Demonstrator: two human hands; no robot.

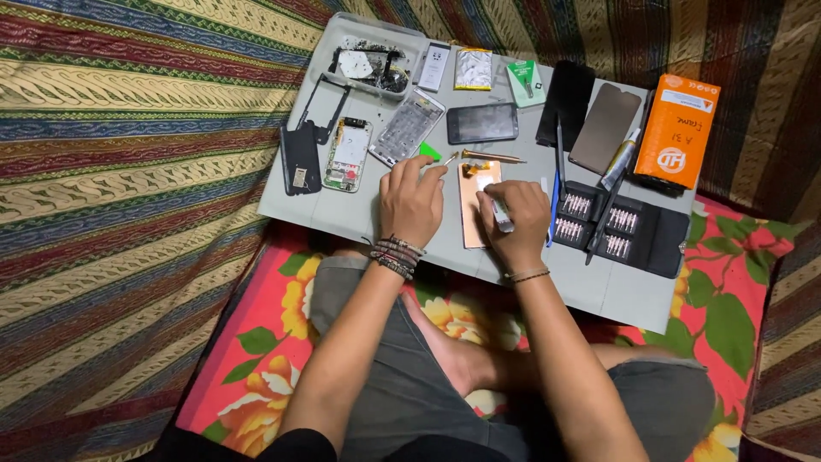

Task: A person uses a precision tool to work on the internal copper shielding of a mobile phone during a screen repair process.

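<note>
Copper-coloured phone panel lies flat on the grey board across the person's lap, between the two hands; the right hand is curled over its right edge, fingers closed on a small silver tool whose tip points down toward the panel; the left hand rests just left of it, thumb and forefinger pinched on a thin pick or pin near a green triangular pick; what exactly the tip touches cannot be told. To work well here, I judge that the left hand should steady the panel so it does not slide, and the tool should be kept low and moved gently, since thin parts bend easily. A screwdriver lies just above the panel; an open bit case sits to the right, an orange box beyond it, and opened phones lie to the left.
</note>
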